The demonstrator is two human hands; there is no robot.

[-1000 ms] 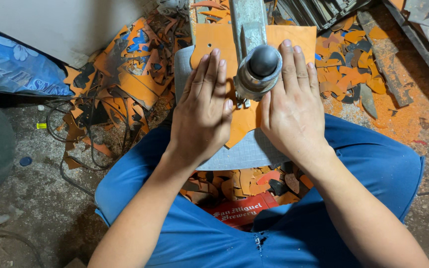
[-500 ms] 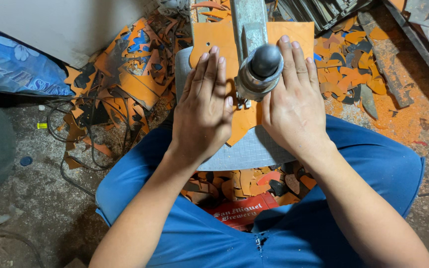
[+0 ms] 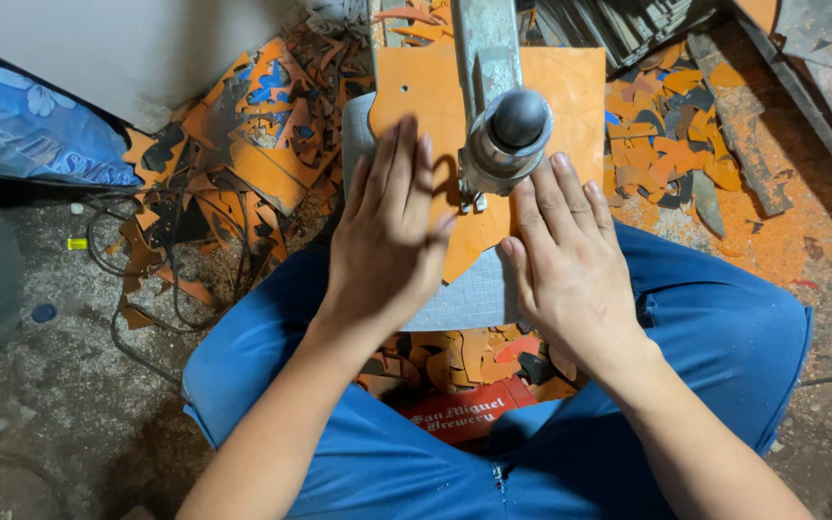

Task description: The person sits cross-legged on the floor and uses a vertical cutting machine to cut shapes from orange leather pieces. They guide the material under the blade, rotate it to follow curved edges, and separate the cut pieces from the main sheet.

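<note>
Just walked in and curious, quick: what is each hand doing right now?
Left hand: open, fingers flat, pressing on the orange sheet.
Right hand: open, fingers flat on the same sheet, beside the metal machine head.

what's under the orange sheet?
A grey gridded board shows under the orange sheet, near the left hand and right hand. How far it reaches beneath is covered.

Left hand [image 3: 387, 236] and right hand [image 3: 565, 260] are lying flat, palms down, on the orange sheet [image 3: 570, 96], either side of the machine head [image 3: 507, 135]. The sheet is resting on a grey pad [image 3: 469, 303]. Orange offcuts [image 3: 243, 144] are littering the floor left of the machine head.
</note>
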